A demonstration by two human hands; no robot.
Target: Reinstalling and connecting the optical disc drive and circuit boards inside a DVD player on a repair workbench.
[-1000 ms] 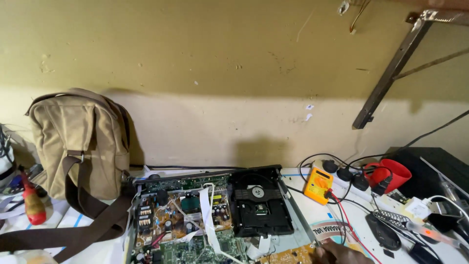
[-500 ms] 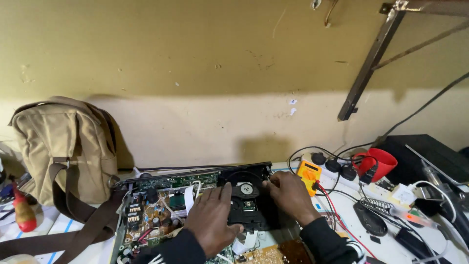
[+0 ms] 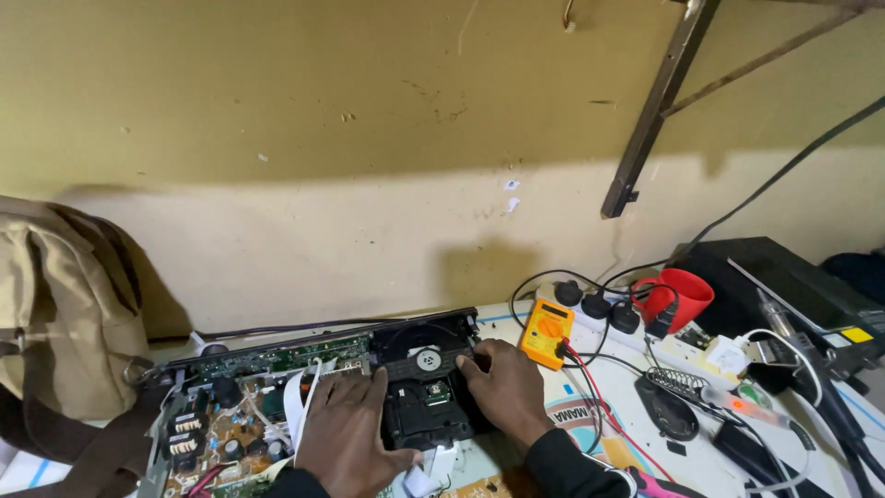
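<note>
An opened disc player chassis lies on the bench, with a green circuit board (image 3: 267, 361) at the left and a black disc drive unit (image 3: 426, 392) at the right. My left hand (image 3: 346, 435) lies flat against the left edge of the drive, over white ribbon cables (image 3: 295, 406). My right hand (image 3: 502, 387) grips the drive's right side, fingers curled on its upper corner. The drive's silver spindle hub (image 3: 430, 360) shows between my two hands. Dark sleeves cover both wrists.
A yellow multimeter (image 3: 547, 332) with red and black leads lies just right of the drive. Behind it are a power strip with black plugs (image 3: 595, 306), a red cup (image 3: 680, 297) and a black box (image 3: 784, 281). A tan backpack (image 3: 55, 314) stands at the left.
One second ago no hands touched the drive. Both hands have come in and settled on its two sides. The camera has shifted right, so the backpack sits further left in view.
</note>
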